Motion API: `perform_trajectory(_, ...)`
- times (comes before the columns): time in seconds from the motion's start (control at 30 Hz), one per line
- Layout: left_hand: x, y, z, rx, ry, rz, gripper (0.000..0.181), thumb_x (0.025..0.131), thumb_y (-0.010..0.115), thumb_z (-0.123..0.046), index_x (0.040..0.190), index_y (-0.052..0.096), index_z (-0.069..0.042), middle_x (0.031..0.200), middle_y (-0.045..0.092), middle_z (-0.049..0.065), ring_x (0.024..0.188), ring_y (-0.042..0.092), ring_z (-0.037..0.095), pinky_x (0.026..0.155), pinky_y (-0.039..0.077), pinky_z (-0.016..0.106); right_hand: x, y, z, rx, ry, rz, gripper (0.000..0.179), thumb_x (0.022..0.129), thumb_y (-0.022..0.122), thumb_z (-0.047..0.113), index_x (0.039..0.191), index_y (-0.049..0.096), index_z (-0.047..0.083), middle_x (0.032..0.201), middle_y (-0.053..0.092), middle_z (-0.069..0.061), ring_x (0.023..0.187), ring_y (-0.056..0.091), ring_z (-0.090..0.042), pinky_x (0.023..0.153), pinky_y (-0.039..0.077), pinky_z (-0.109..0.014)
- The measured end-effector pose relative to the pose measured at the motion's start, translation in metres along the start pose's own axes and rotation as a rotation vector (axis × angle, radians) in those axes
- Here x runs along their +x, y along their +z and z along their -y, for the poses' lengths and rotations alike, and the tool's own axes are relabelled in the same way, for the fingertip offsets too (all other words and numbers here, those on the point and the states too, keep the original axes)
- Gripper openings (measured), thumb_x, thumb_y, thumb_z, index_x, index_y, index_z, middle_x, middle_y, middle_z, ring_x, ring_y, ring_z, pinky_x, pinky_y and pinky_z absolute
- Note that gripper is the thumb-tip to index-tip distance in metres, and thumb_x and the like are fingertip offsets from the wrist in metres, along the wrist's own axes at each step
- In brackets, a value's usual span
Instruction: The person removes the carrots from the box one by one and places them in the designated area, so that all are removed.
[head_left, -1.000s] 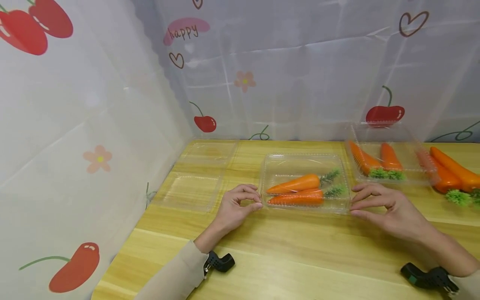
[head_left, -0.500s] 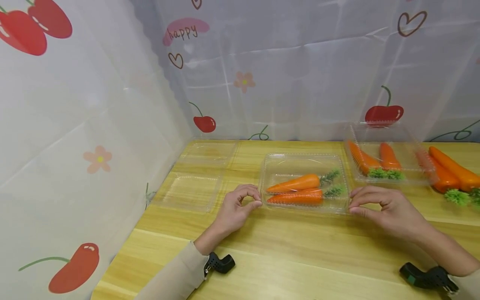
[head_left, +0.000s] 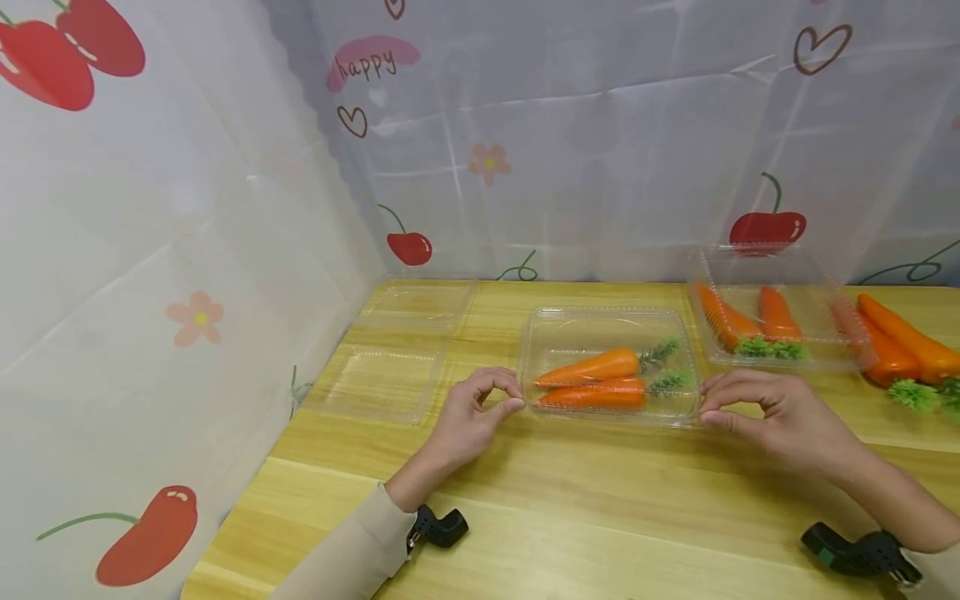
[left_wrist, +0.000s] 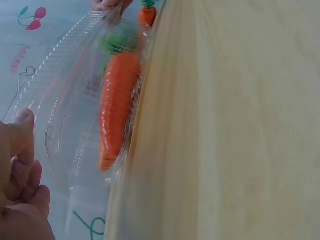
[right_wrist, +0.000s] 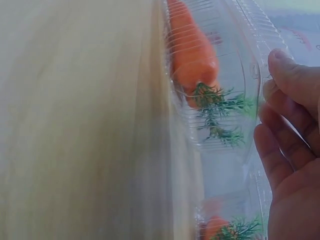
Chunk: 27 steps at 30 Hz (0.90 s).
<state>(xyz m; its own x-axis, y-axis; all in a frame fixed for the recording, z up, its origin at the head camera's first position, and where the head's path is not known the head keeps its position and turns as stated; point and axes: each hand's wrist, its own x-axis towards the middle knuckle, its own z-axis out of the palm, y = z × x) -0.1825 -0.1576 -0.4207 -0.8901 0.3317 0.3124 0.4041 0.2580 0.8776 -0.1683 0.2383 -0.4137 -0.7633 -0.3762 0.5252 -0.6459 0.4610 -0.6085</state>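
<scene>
A clear plastic clamshell box (head_left: pixel 607 333) lies on the table in the middle of the head view, its lid down over two orange carrots (head_left: pixel 600 393) with green tops. At the box's front left corner my left hand (head_left: pixel 478 417) pinches the rim with thumb and fingertips. My right hand (head_left: pixel 772 417) does the same at the front right corner. In the left wrist view the thumb of the left hand (left_wrist: pixel 22 175) lies against the clear edge. From the right wrist, the thumb and index finger of the right hand (right_wrist: pixel 292 125) meet at the rim.
An open clear box (head_left: pixel 386 375) lies at the left of the wooden table (head_left: pixel 570 517). Another clear box (head_left: pixel 825 333) with two carrots stands back right, and loose carrots (head_left: pixel 907 342) lie beyond it. A printed curtain (head_left: pixel 600 192) hangs behind.
My right fingers have drawn together from a spread pose onto the box's corner. The left fingers have curled in slightly. The box has stayed almost in place.
</scene>
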Motion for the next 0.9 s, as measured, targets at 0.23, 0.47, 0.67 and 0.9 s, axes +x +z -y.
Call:
perform_trajectory(0.23, 0.005, -0.005, -0.007, -0.071, 0.023, -0.018, 0.023, 0.096, 0.072, -0.024, 0.097, 0.068, -0.001, 0.108, 0.066, 0.01, 0.125, 0.06, 0.027, 0.116, 0.045, 0.036, 0.005, -0.003, 0.005, -0.006, -0.033, -0.002, 0.046, 0.07, 0.083, -0.017, 0.086, 0.077, 0.026, 0.092, 0.076, 0.008, 0.102, 0.064, 0.005, 0.093, 0.044, -0.003)
perform_trajectory(0.47, 0.011, -0.007, -0.019, -0.075, 0.081, -0.071, 0.005, 0.096, 0.071, -0.006, 0.098, 0.068, -0.003, 0.108, 0.067, 0.019, 0.114, 0.063, 0.025, 0.111, 0.05, 0.041, 0.013, -0.013, 0.012, 0.033, -0.053, -0.021, 0.04, 0.072, 0.079, -0.022, 0.09, 0.079, 0.014, 0.096, 0.075, 0.0, 0.104, 0.066, 0.003, 0.094, 0.046, -0.004)
perform_trajectory(0.67, 0.025, -0.014, -0.034, -0.062, 0.102, -0.104, 0.01, 0.095, 0.071, -0.002, 0.106, 0.069, -0.001, 0.112, 0.068, 0.019, 0.111, 0.065, 0.022, 0.109, 0.052, 0.043, 0.024, -0.019, 0.021, 0.079, 0.017, -0.115, 0.032, 0.079, 0.074, -0.023, 0.097, 0.077, 0.003, 0.1, 0.072, 0.003, 0.102, 0.066, -0.001, 0.086, 0.051, -0.006)
perform_trajectory(0.9, 0.047, -0.024, -0.047, -0.032, 0.051, -0.101, 0.026, 0.099, 0.069, -0.008, 0.123, 0.069, 0.0, 0.127, 0.068, 0.017, 0.121, 0.064, 0.031, 0.111, 0.05, 0.047, 0.043, -0.023, 0.028, 0.1, 0.129, -0.258, 0.021, 0.089, 0.07, -0.014, 0.105, 0.073, -0.001, 0.102, 0.069, 0.008, 0.082, 0.064, -0.003, 0.069, 0.052, -0.008)
